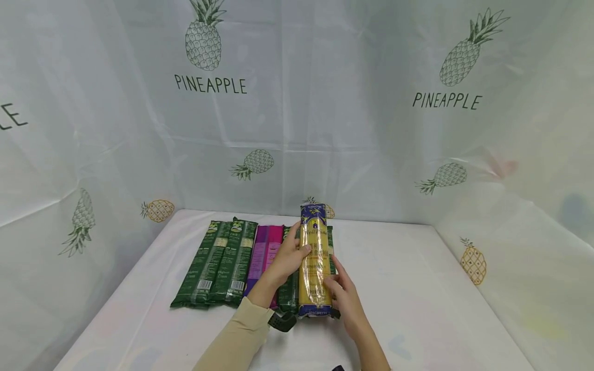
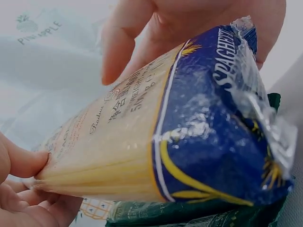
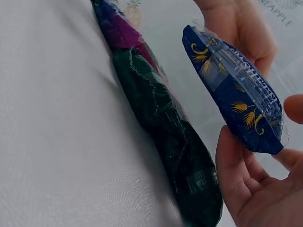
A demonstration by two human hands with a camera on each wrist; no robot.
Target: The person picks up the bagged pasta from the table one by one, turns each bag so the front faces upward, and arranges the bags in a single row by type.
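Gripping spaghetti packet | left hand higher | right hand lower, opposite edge

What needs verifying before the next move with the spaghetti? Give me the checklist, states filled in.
1. Left hand gripping the spaghetti: ok, thumb on the front.
2. Right hand supporting it: ok, at the pack's side near the lower end.
3. Spaghetti lifted off the table: ok.
4. Space directly beneath free: not ok, green packaging lies there.
5. Number of green packs beneath: cannot tell, partly hidden.
6. Purple pack lying on the table: ok.
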